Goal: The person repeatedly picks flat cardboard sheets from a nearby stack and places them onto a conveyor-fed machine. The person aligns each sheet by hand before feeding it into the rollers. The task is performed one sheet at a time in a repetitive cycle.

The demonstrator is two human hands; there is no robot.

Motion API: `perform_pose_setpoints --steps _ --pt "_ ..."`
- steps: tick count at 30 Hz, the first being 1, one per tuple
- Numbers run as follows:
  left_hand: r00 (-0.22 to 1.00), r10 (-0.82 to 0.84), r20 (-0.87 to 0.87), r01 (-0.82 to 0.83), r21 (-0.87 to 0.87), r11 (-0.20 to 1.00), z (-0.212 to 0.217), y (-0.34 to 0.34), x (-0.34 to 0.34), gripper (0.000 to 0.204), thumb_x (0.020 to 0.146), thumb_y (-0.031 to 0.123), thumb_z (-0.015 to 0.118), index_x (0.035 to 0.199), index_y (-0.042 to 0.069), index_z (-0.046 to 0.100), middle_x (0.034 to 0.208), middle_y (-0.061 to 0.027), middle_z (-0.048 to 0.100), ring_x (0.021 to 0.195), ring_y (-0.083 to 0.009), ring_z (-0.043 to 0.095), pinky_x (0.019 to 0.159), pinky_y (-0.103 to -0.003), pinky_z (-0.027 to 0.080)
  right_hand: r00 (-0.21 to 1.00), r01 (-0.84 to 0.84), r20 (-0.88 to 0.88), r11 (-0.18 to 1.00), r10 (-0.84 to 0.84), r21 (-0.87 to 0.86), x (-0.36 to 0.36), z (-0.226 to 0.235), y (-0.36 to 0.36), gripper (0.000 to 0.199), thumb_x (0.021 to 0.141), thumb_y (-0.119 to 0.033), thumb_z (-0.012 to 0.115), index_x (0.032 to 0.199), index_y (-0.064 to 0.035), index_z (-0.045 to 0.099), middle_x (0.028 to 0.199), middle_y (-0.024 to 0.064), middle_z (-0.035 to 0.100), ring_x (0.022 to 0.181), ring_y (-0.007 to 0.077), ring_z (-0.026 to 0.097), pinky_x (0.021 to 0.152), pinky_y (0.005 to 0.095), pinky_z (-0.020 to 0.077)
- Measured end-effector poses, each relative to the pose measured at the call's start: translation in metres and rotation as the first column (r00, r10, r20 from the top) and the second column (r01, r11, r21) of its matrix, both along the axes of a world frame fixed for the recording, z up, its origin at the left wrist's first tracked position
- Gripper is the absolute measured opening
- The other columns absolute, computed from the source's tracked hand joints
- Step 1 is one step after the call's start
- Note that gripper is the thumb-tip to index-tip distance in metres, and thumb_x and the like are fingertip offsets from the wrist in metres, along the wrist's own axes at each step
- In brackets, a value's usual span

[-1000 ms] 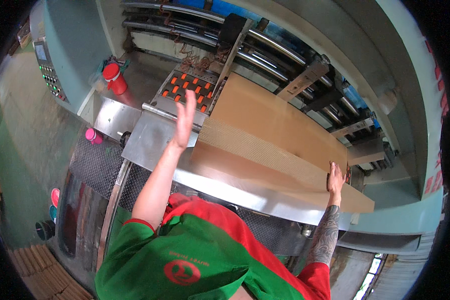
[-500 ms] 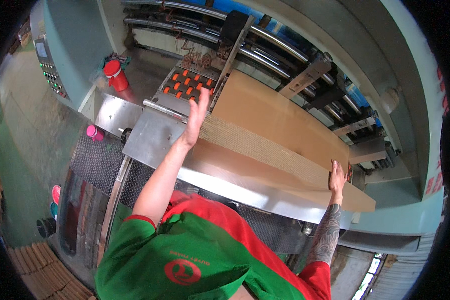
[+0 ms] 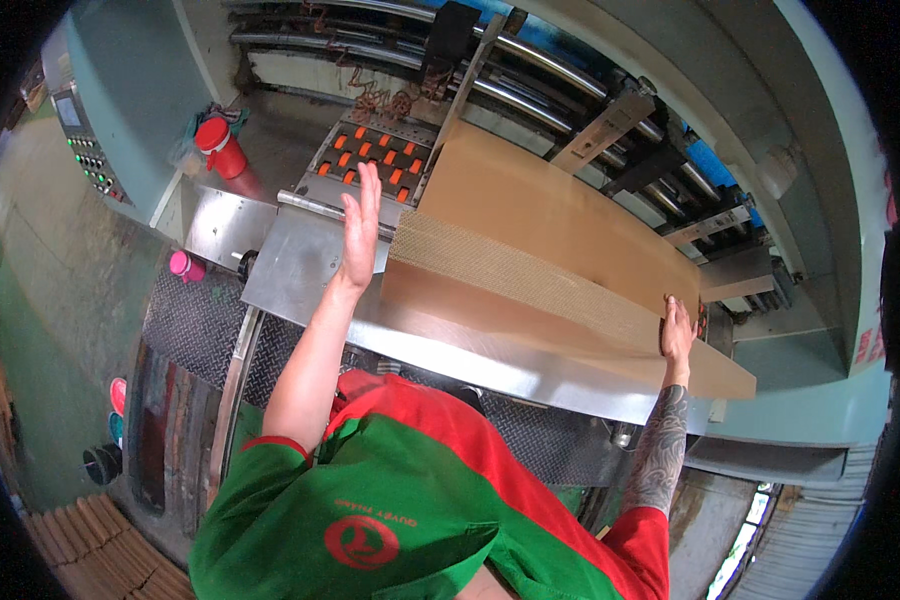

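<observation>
Behind the front edge of the metal table [image 3: 295, 272], head view: cardboard stack [image 3: 545, 262] lying. Left hand [image 3: 361, 235], empty, flat, upright just beside its left end; right hand [image 3: 677, 332], fingers extended, against its right end, apparently bracing it.

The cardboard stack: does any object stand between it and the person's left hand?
Nothing visible blocks the left hand from the cardboard stack; only a narrow gap shows. The metal bar passes behind the hand there, seemingly lower than it.
</observation>
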State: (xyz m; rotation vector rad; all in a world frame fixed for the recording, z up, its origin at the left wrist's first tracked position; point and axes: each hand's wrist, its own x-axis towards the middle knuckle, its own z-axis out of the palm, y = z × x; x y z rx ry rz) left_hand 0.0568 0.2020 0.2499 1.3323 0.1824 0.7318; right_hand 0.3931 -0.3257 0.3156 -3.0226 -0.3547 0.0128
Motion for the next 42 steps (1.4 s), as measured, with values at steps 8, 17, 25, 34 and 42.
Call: perform_pose_setpoints --steps 8,17,25,34,42 --pt "0.999 0.004 -0.050 -0.007 -0.070 0.998 -0.015 -0.017 -0.019 0.087 0.107 0.073 0.004 0.172 0.017 -0.005 0.180 -0.0114 -0.003 0.166 -0.0304 0.001 0.132 -0.046 -0.005 0.999 -0.020 0.025 1.000 0.020 0.007 0.007 -0.008 -0.007 0.073 0.111 -0.065 0.025 0.156 -0.0161 0.056 0.165 0.0069 0.049 0.159 0.0243 0.033 0.130 0.0596 0.0050" --pt "0.998 0.026 -0.055 -0.028 -0.022 0.999 -0.015 -0.017 -0.019 0.088 0.107 0.073 0.004 0.173 0.014 0.006 0.180 -0.0093 0.003 0.166 -0.0270 0.002 0.133 -0.044 -0.005 0.999 -0.043 0.030 0.999 0.042 0.020 0.007 -0.008 -0.007 0.072 0.111 -0.064 0.025 0.155 -0.0172 0.057 0.164 0.0084 0.050 0.160 0.0246 0.032 0.130 0.0583 0.0041" --pt "0.994 -0.053 -0.095 0.052 -0.017 0.999 -0.010 -0.013 -0.013 0.090 0.105 0.074 0.001 0.173 0.014 0.005 0.181 -0.0069 0.002 0.166 -0.0262 0.001 0.133 -0.043 -0.004 0.999 -0.046 0.021 0.999 0.046 0.010 0.001 -0.004 -0.005 0.071 0.111 -0.064 0.022 0.155 -0.0213 0.058 0.164 0.0059 0.050 0.160 0.0241 0.033 0.130 0.0606 0.0047" --pt "0.998 0.051 -0.028 -0.054 -0.087 0.995 -0.007 -0.010 -0.008 0.091 0.105 0.074 0.000 0.172 0.013 0.006 0.180 -0.0089 0.002 0.166 -0.0261 0.002 0.133 -0.043 -0.002 1.000 0.010 0.015 1.000 -0.010 0.002 0.000 -0.005 -0.005 0.070 0.112 -0.063 0.023 0.155 -0.0204 0.057 0.164 0.0047 0.050 0.159 0.0221 0.033 0.131 0.0567 0.0040" --pt "0.997 -0.049 -0.056 0.049 -0.007 0.999 0.000 -0.010 -0.004 0.093 0.105 0.075 -0.001 0.172 0.012 0.007 0.180 -0.0087 0.004 0.166 -0.0256 0.002 0.134 -0.043 -0.001 0.999 -0.024 0.025 0.999 0.024 0.025 -0.001 -0.003 -0.005 0.070 0.111 -0.064 0.025 0.155 -0.0197 0.058 0.164 0.0050 0.050 0.159 0.0220 0.034 0.131 0.0575 0.0042"
